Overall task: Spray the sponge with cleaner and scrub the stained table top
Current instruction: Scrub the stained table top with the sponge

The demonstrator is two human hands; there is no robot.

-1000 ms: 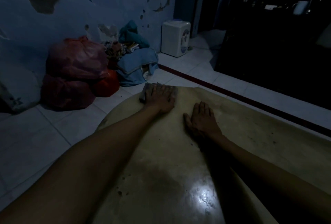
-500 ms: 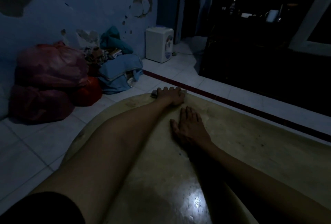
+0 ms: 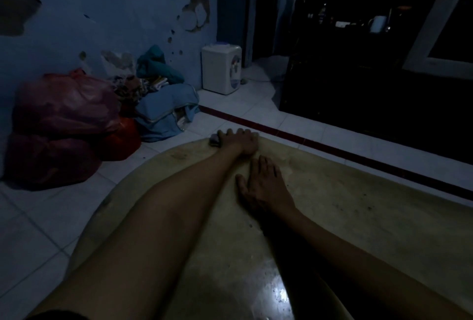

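The round, pale, stained table top (image 3: 345,207) fills the lower right of the dim head view. My left hand (image 3: 242,141) reaches to the table's far edge, with its fingers curled over a small dark sponge (image 3: 214,140); only the sponge's left end shows. My right hand (image 3: 263,182) lies flat, palm down, on the table just behind the left hand, holding nothing. No spray bottle is in view.
Red plastic bags (image 3: 61,125) and a heap of blue cloth (image 3: 166,109) lie on the white tiled floor by the peeling blue wall. A white water dispenser (image 3: 221,72) stands in the corner. Dark furniture (image 3: 371,84) fills the right side beyond a red floor stripe (image 3: 332,149).
My left hand pushed the sponge forward to the table's far edge. My right hand stayed flat on the table. The camera leaned forward.
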